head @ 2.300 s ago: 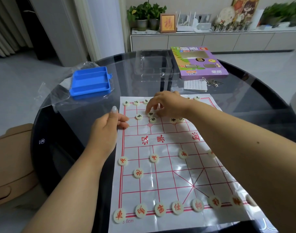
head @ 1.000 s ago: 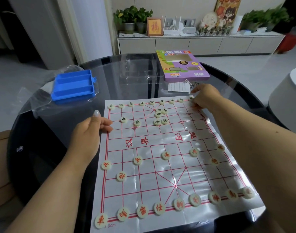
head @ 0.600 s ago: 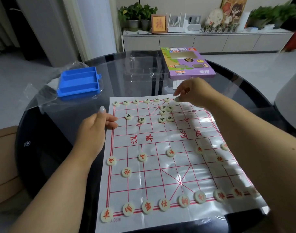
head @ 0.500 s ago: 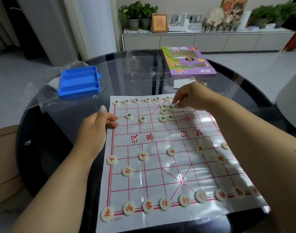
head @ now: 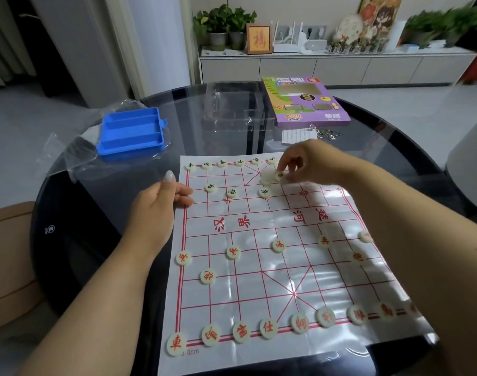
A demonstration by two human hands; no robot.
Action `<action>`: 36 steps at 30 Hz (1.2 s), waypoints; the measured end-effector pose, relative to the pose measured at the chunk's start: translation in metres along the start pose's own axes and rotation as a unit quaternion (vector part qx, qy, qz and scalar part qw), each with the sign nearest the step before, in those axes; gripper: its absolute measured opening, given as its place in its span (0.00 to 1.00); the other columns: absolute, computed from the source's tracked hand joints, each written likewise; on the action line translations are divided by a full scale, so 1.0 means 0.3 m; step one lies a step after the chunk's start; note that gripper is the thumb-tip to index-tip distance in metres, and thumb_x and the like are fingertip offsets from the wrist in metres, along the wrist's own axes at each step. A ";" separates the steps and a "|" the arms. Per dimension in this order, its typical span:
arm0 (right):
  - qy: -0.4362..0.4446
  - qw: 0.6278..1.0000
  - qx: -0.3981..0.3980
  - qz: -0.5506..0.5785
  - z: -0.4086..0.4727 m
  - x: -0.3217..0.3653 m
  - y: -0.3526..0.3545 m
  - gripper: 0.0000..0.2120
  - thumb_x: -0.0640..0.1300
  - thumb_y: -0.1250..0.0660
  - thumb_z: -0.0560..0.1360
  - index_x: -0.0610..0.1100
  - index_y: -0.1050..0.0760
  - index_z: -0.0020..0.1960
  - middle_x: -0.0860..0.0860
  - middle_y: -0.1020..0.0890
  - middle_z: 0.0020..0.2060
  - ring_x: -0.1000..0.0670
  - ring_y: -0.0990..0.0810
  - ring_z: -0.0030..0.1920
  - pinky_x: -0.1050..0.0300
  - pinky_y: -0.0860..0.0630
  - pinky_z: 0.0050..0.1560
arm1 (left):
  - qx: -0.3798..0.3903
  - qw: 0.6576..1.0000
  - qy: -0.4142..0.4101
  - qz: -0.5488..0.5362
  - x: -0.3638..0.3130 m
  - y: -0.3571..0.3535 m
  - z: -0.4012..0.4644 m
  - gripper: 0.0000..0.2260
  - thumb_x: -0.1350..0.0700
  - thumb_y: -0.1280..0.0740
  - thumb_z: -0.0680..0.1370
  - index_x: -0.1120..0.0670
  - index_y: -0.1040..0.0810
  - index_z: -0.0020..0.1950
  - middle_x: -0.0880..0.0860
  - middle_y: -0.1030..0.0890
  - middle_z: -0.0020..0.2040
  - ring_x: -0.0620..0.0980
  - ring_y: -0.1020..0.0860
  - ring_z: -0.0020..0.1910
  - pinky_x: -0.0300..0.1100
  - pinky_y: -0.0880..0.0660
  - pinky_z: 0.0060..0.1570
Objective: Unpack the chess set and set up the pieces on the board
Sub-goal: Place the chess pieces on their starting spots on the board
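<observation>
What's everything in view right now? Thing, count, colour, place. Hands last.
white plastic board sheet with red grid: 1, on the round dark glass table, near side
round cream pieces with red characters: about 15 visible, near half of the sheet
round cream pieces with dark characters: about 10 visible, far half
blue plastic compartment tray: 1, far left, on a clear plastic bag
clear plastic blister insert: 1, far centre
purple cardboard game box: 1, far right
white paper slip: 1, near the box
metal wire puzzle rings: small cluster beside the slip
left hand: rests at the sheet's left edge
right hand: pinches a dark-lettered piece near the far row
</observation>
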State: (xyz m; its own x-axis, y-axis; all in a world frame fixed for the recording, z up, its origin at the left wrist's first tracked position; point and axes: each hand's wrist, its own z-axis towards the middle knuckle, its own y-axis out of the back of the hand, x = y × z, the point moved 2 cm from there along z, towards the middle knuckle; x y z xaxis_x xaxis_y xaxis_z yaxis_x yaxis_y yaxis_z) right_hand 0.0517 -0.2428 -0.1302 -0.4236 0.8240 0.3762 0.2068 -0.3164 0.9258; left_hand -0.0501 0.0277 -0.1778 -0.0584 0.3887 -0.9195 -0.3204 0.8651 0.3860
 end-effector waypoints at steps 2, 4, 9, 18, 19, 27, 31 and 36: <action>-0.015 0.999 -0.048 0.015 0.000 -0.033 0.041 0.09 0.45 0.27 0.71 0.46 0.20 0.51 0.49 0.20 0.43 0.49 0.23 0.43 0.58 0.25 0.43 | -0.002 1.000 -0.001 0.005 0.001 0.000 0.000 0.23 0.41 0.50 0.81 0.54 0.21 0.48 0.50 0.17 0.43 0.43 0.18 0.39 0.31 0.27 0.33; -0.037 0.996 -0.072 0.021 0.002 -0.067 0.067 0.10 0.45 0.27 0.71 0.46 0.20 0.51 0.49 0.20 0.43 0.50 0.23 0.43 0.61 0.25 0.42 | -0.001 1.000 -0.001 0.005 0.003 0.002 0.000 0.23 0.41 0.50 0.81 0.54 0.21 0.48 0.50 0.17 0.43 0.42 0.18 0.38 0.29 0.28 0.30; -0.077 0.997 -0.014 0.022 -0.017 -0.115 0.066 0.08 0.44 0.26 0.70 0.49 0.20 0.48 0.54 0.20 0.39 0.53 0.22 0.40 0.64 0.27 0.39 | -0.002 1.000 -0.002 0.007 0.001 0.002 0.002 0.24 0.41 0.51 0.81 0.55 0.22 0.48 0.50 0.17 0.43 0.42 0.19 0.39 0.28 0.28 0.30; -0.111 0.994 -0.001 0.008 -0.042 -0.172 0.046 0.08 0.39 0.27 0.70 0.49 0.21 0.46 0.54 0.22 0.34 0.54 0.25 0.32 0.60 0.28 0.37 | 0.002 1.000 -0.005 0.007 0.000 0.002 -0.001 0.23 0.40 0.50 0.81 0.54 0.22 0.48 0.50 0.17 0.43 0.44 0.18 0.39 0.33 0.27 0.33; -0.116 0.993 0.000 0.005 -0.041 -0.177 0.047 0.08 0.39 0.27 0.70 0.49 0.21 0.46 0.54 0.23 0.35 0.54 0.25 0.33 0.59 0.28 0.38 | 0.002 1.000 -0.006 0.008 0.000 0.002 0.000 0.23 0.40 0.50 0.81 0.54 0.22 0.48 0.50 0.17 0.43 0.44 0.18 0.39 0.33 0.27 0.33; -0.094 0.995 0.013 0.018 -0.050 -0.170 0.049 0.08 0.41 0.28 0.70 0.53 0.20 0.45 0.53 0.24 0.34 0.53 0.27 0.33 0.59 0.31 0.36 | 0.001 1.000 -0.007 0.008 -0.003 0.001 0.000 0.23 0.40 0.50 0.81 0.54 0.22 0.48 0.51 0.17 0.43 0.45 0.19 0.41 0.34 0.27 0.34; -0.084 0.996 0.013 0.017 -0.051 -0.159 0.053 0.07 0.41 0.28 0.71 0.51 0.20 0.46 0.53 0.24 0.34 0.53 0.28 0.33 0.60 0.31 0.35 | 0.001 1.000 -0.005 0.007 -0.004 0.000 0.002 0.23 0.41 0.50 0.81 0.54 0.22 0.48 0.51 0.17 0.43 0.45 0.19 0.41 0.35 0.27 0.35; -0.108 0.994 0.001 0.000 -0.050 -0.182 0.052 0.07 0.41 0.27 0.70 0.50 0.21 0.47 0.54 0.25 0.36 0.56 0.28 0.34 0.63 0.31 0.35 | 0.002 1.000 -0.008 0.008 -0.004 0.002 -0.002 0.23 0.41 0.50 0.81 0.54 0.22 0.48 0.51 0.17 0.44 0.46 0.19 0.41 0.35 0.27 0.35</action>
State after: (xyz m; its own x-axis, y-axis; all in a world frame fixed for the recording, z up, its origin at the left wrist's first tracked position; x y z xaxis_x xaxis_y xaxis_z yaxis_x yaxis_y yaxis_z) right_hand 0.0648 -0.2999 -0.1358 -0.2236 0.9061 0.3591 0.2084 -0.3154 0.9258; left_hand -0.0509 0.0274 -0.1765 -0.0478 0.4075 -0.9119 -0.3151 0.8602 0.4009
